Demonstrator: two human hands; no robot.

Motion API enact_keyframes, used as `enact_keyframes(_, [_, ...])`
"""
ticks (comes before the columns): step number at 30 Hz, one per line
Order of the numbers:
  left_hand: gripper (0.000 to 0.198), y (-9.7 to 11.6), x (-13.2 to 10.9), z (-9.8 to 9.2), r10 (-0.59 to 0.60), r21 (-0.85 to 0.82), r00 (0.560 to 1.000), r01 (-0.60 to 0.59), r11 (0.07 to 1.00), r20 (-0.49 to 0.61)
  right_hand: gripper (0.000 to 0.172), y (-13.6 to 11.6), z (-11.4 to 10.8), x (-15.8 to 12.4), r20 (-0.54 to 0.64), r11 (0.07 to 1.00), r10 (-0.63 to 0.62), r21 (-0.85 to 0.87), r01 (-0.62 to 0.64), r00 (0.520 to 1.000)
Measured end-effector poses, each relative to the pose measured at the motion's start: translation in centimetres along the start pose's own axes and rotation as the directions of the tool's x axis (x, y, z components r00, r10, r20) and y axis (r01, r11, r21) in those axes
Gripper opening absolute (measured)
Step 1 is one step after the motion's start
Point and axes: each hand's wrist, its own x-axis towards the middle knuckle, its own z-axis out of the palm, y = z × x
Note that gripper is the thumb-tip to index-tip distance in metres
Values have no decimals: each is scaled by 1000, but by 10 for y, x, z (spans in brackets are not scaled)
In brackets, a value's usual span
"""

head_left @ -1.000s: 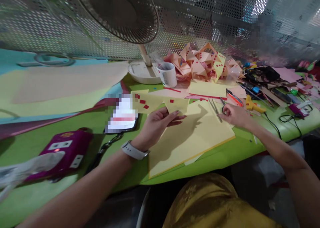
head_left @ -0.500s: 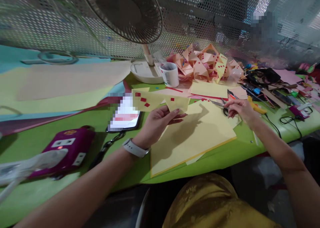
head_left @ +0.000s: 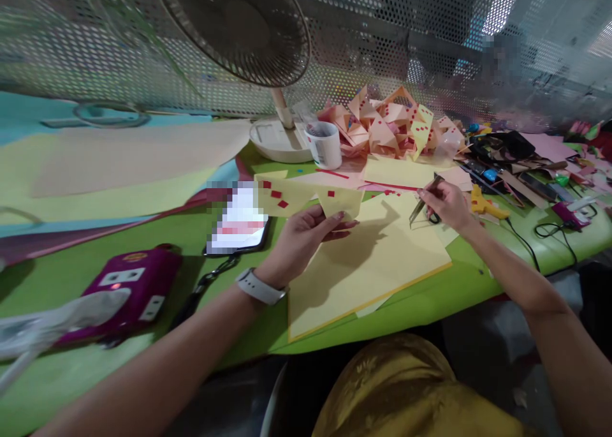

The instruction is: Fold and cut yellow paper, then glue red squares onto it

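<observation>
Near the middle of the frame, our left hand (head_left: 308,236) pinches the lower edge of a yellow paper piece (head_left: 297,198) between thumb and fingers, holding it above the stack of yellow sheets (head_left: 363,271). Right of centre, our right hand (head_left: 444,204) pinches dark tweezers (head_left: 416,212), their tips pointing down over the stack; whether the tips touch it, we cannot tell. We judge the paper piece very light and thin, stiff enough to stand out flat from our hands but quick to bend or crease, so a gentle pinch on its plain lower edge, clear of the red squares (head_left: 276,194) on its face, suits it best. The tweezers look slim, firm and probably smooth; we would grip them partway up the shanks, leaving the tips free. The tiny red bits (head_left: 392,193) on the worktop (head_left: 268,335), at the stack's far edge, seem too small for bare fingertips.
</observation>
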Motion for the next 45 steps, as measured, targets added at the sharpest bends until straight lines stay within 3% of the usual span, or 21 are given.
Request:
enact_keyframes(3, [42,0,0,0,0,-3,1000,0,1000,8,39,7,0,5,49,993,-18,-118,23,999])
enact_keyframes(6, [42,0,0,0,-1,0,1000,1,1000,8,43,14,-4,16,96,996,75,-49,-70,993])
enact_keyframes(12, [40,0,-1,0,-6,29,1000,5,1000,22,49,38,-5,50,-133,972,180,175,-156,975])
enact_keyframes(15, [40,0,-1,0,-14,30,1000,13,999,23,51,49,-3,59,-155,967,200,189,-170,968])
enact_keyframes(32, [35,-2,-1,1,-40,1,999,40,999,21,56,61,5,56,-131,985,119,141,-100,984])
enact_keyframes(45, [35,-2,-1,1,-35,4,999,35,999,20,54,63,7,56,-140,974,165,182,-138,976])
